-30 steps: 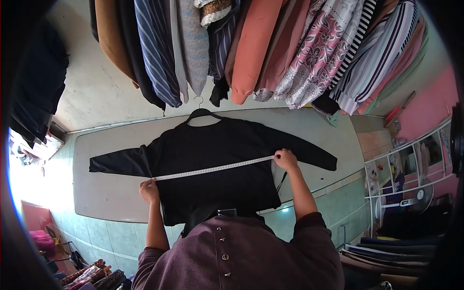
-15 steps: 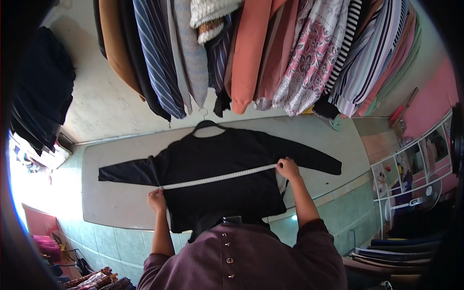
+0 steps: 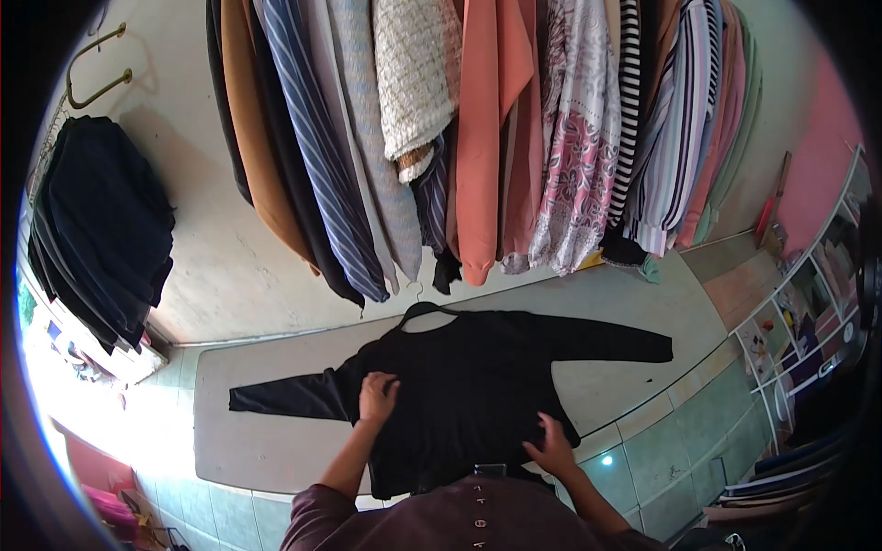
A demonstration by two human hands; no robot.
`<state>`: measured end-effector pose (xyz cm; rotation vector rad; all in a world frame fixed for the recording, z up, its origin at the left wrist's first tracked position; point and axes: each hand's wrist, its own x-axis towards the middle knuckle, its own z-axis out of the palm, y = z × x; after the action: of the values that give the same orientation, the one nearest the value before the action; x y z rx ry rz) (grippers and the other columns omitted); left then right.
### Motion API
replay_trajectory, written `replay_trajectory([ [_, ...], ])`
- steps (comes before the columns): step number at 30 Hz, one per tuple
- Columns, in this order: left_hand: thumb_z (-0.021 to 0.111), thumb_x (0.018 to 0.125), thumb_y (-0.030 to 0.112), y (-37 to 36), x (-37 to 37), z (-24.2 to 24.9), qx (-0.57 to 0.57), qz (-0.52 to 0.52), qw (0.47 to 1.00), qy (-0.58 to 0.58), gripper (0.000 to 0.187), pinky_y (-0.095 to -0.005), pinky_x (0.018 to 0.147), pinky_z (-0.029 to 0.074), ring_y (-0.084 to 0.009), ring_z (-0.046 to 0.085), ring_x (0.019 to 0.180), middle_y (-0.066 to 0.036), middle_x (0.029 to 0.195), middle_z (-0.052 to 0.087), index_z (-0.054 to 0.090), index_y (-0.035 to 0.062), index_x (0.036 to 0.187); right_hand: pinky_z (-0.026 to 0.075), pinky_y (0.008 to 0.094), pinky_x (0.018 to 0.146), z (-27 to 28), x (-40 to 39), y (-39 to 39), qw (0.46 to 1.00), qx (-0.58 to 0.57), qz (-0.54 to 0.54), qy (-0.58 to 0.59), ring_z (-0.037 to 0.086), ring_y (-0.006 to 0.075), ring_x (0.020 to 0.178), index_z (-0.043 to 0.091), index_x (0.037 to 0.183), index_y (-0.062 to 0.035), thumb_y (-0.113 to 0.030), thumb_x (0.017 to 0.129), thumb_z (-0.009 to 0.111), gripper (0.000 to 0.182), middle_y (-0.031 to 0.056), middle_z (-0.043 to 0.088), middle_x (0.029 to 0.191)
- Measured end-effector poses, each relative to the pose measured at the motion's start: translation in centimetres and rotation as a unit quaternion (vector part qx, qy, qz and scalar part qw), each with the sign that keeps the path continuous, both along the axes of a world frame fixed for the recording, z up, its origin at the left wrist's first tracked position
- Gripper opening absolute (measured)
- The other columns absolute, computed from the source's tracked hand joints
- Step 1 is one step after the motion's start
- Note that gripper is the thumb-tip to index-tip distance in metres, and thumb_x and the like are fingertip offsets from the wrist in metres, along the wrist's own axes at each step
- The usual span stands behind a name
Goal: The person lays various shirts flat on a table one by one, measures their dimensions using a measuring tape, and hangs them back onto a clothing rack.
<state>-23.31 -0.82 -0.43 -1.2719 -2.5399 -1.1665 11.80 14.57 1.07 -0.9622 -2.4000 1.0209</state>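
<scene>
A black long-sleeved top point(image 3: 469, 386) lies spread out on a pale table point(image 3: 276, 450), with a black hanger point(image 3: 424, 310) in its neck and both sleeves stretched sideways. Over the left part of its body, near the sleeve joint, is my left hand point(image 3: 375, 399), thumb and fingers apart with nothing visible between them. My right hand point(image 3: 553, 448) is by the lower right side of the top, fingers spread and holding nothing. Whether either hand touches the cloth is hard to tell. No measuring tape shows now.
Many garments hang above the table, among them a coral one point(image 3: 480, 165) and a cream knit point(image 3: 413, 92). Dark clothes point(image 3: 106, 220) hang on the left wall. To the right stand a white rack point(image 3: 799, 321) and folded fabric point(image 3: 763, 487).
Both hands have left the white measuring tape, which has gone from sight. The left hand moved inward over the top; the right moved down. The camera view has tilted upward.
</scene>
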Motion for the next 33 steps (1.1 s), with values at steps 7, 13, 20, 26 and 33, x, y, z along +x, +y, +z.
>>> replay_trajectory([
  [7,0.058,0.077,0.019,2.8,-9.1,-2.1,-0.121,0.055,0.991,-0.004,0.039,-0.0398,0.085,0.041,-0.0327,0.048,0.102,-0.017,0.109,0.051,0.047,0.0068,0.113,0.046,0.0322,0.059,-9.4,9.7,0.9,0.925,-0.156,-0.347,-0.013,0.058,0.0239,0.068,0.038,0.115,-0.004,-0.016,0.064,0.071,0.062,0.0086,0.057,0.069],
  [13,0.056,0.078,0.031,3.4,-9.9,-2.4,-0.287,-0.007,0.949,-0.132,0.035,-0.0398,0.081,0.043,-0.0345,0.054,0.095,-0.02,0.096,0.058,0.055,0.0013,0.097,0.042,0.0243,0.048,-6.9,8.3,0.7,0.811,-0.496,-0.284,0.124,0.053,0.0115,0.055,0.049,0.101,-0.0057,-0.019,0.074,0.066,0.035,0.0026,0.056,0.065],
  [20,0.055,0.08,0.033,-6.2,-2.4,-2.9,-0.132,0.049,0.945,-0.295,0.037,-0.0359,0.059,0.041,-0.0259,0.054,0.064,-0.02,0.065,0.053,0.053,-0.0038,0.079,0.041,0.0344,0.043,-7.5,15.6,12.0,0.94,-0.086,-0.256,-0.207,0.053,0.0188,0.047,0.062,0.067,-0.0025,-0.036,0.069,0.061,0.033,0.008,0.053,0.05],
  [26,0.054,0.082,0.021,-10.8,4.9,-2.9,0.032,0.23,0.94,-0.25,0.027,-0.0369,0.056,0.039,-0.0294,0.051,0.059,-0.018,0.061,0.05,0.049,-0.0035,0.074,0.045,0.041,0.075,0.6,-3.0,21.9,0.919,0.185,-0.307,-0.162,0.055,0.0326,0.089,0.061,0.097,-0.0144,-0.032,0.072,0.061,0.03,0.01,0.061,0.094],
  [33,0.049,0.085,0.018,-12.2,3.9,-5.7,0.026,0.425,0.9,-0.096,0.022,-0.0431,0.061,0.04,-0.0401,0.052,0.071,-0.023,0.074,0.053,0.045,-0.0034,0.088,0.046,0.041,0.078,3.4,-19.7,14.1,0.969,0.155,-0.071,-0.181,0.05,0.0307,0.099,0.047,0.116,-0.0151,-0.024,0.072,0.061,0.048,0.0073,0.053,0.112],
])
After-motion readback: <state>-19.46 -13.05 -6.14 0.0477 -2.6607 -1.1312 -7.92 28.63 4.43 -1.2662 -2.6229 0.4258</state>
